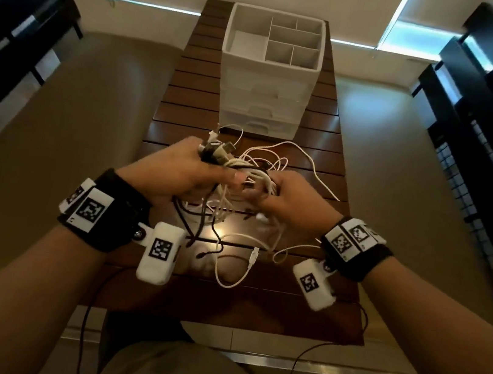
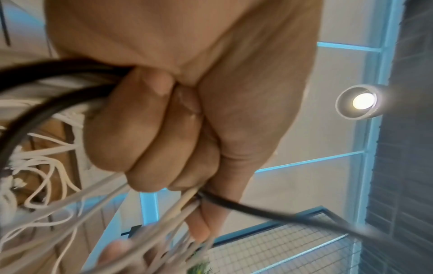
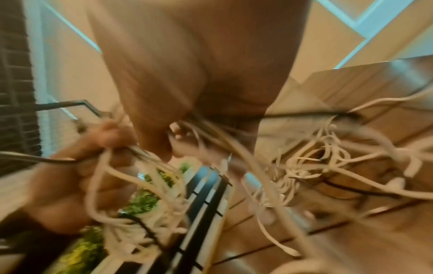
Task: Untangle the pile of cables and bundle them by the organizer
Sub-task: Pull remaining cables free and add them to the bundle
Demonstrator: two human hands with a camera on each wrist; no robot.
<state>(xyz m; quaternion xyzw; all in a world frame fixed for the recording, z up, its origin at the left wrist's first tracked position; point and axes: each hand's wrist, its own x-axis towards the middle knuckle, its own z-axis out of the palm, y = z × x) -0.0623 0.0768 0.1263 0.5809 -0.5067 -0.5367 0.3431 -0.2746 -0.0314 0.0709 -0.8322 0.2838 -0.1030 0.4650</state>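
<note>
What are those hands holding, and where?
Both grip the cable tangle: left hand near the plug ends, right hand around a clump of white strands.

The cables (image 1: 261, 163) are mostly white, with a few black ones among them. The organizer (image 1: 270, 72) is white all over. The worktop (image 1: 183, 107) is dark reddish-brown wood in slats. Black wristbands (image 1: 106, 214) carry white tags printed with black square-block patterns.

Your cables (image 1: 251, 168) — white and black, tangled — lifted over the table; white organizer (image 1: 270, 72) upright behind, compartments open.
</note>
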